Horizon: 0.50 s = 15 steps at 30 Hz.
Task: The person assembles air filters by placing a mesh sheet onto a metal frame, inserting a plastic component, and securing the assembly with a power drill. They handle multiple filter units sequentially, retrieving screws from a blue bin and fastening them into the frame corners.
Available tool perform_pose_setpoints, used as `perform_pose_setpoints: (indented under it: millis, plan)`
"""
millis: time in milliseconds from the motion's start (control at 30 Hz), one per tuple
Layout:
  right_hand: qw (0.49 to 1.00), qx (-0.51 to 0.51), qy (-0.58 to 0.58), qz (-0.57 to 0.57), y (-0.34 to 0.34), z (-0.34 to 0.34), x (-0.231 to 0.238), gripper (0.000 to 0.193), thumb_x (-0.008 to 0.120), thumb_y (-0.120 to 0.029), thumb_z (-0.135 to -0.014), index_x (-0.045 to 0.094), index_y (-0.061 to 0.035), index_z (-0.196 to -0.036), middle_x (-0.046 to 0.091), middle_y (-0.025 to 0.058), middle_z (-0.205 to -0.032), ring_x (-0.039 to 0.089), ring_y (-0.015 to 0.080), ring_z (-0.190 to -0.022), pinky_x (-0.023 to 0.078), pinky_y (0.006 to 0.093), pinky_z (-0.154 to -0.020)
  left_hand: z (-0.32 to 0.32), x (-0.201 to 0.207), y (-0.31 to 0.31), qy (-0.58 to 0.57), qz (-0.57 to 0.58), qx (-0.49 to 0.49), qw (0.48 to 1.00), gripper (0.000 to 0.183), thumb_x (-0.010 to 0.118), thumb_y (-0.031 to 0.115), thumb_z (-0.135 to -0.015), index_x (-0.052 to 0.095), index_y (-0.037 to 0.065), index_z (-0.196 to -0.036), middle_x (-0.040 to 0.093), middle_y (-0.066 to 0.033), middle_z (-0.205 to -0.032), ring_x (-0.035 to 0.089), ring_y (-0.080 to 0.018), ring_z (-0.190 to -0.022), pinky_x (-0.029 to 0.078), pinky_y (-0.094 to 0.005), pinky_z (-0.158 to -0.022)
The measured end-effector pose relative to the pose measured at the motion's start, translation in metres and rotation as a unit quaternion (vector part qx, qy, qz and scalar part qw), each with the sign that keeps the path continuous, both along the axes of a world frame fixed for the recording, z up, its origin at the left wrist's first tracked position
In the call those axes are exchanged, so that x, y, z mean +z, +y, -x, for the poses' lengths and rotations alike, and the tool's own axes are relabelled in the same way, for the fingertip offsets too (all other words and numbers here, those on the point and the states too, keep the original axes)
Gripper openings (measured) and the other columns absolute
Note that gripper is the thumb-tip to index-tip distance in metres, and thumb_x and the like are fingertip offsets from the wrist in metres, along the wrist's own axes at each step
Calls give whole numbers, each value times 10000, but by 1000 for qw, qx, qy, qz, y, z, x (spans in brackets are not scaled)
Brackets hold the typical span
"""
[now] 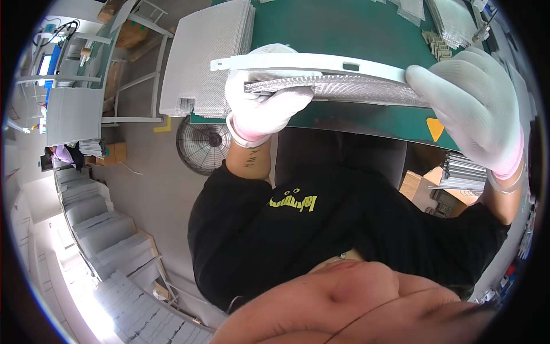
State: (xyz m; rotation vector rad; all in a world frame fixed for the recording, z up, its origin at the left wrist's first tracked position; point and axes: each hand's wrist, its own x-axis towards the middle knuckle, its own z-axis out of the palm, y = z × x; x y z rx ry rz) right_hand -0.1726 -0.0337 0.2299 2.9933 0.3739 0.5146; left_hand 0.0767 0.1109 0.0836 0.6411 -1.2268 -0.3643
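My white-gloved left hand is closed around the left part of a silver mesh panel, its thumb along the panel's near side. A long white strip with a small rectangular slot runs along the panel's far edge and crosses over that hand. At the right end, my gloved right hand grips the white strip, fingertips at its tip; the panel's right end goes behind this hand. Strip and panel lie against each other on the left, but how they join at the right is hidden. Both are held above the green tabletop.
A tall stack of mesh sheets stands left on the table. Small metal pieces and more mesh sheets lie at the far right. A floor fan is below left; a cardboard box with metal strips sits below right.
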Motion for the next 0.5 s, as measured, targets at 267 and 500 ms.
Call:
perform_pose_setpoints:
  millis: [267, 500]
  plan:
    - [997, -55, 19, 50, 11, -1, 12, 453, 678, 43, -787, 659, -9, -1237, 657, 141, -893, 636, 303, -772, 505, 372, -692, -16, -6, -5, -219, -12, 205, 954, 302, 791, 38, -772, 713, -8, -1060, 731, -119, -979, 700, -213, -855, 557, -321, -788]
    - [996, -70, -51, 25, -6, 3, -15, 510, 667, 19, -823, 631, -72, -1323, 639, 119, -930, 607, 283, -874, 486, 368, -813, -26, 4, -11, -259, -69, 261, 927, 184, 780, 30, -776, 717, 11, -947, 724, -78, -883, 655, -154, -725, 506, -284, -634]
